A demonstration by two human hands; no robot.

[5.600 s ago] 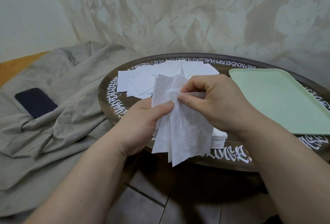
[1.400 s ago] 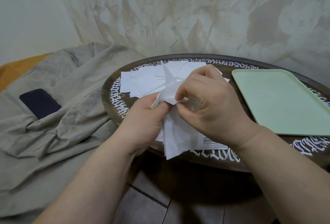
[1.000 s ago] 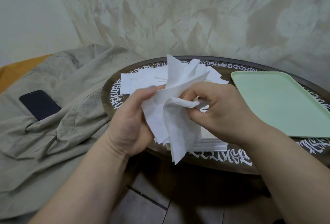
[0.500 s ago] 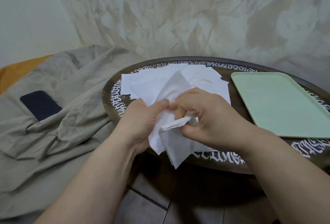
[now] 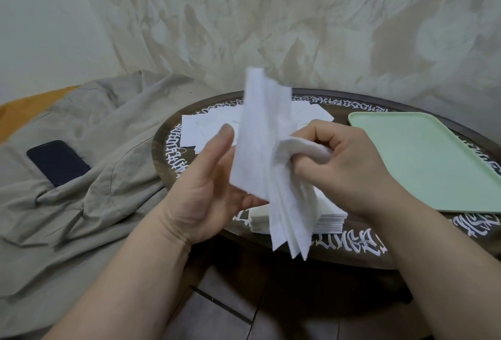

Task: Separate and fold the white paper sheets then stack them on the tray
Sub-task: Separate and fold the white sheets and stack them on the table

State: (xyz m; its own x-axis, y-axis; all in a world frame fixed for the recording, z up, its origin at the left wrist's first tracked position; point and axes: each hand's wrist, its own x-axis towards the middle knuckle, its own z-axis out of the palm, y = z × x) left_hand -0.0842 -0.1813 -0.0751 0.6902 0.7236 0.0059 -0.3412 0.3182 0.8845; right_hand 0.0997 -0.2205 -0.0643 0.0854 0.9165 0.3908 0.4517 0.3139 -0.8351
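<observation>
You are early in the job: the pale green rectangular plastic tray [image 5: 423, 161] holds nothing yet, so no sheet has been stacked there. Both hands are to the left of the tray, above the near edge of the round dark wooden table with white lettering [image 5: 173, 150]. Your right hand [image 5: 349, 166] curls its fingers and thumb round a bunched edge of the thin white paper sheets [image 5: 265, 150], which stand up and hang down in several layers. Your left hand [image 5: 214, 182] holds its fingers nearly straight, the thumb up, with the sheets lying against the palm. Separation looks unfinished. Left of the tray, a neat pile of white sheets [image 5: 328, 217] waits under your hands, and loose white sheets [image 5: 206, 128] lie scattered beyond. Folding and stacking all remain.
</observation>
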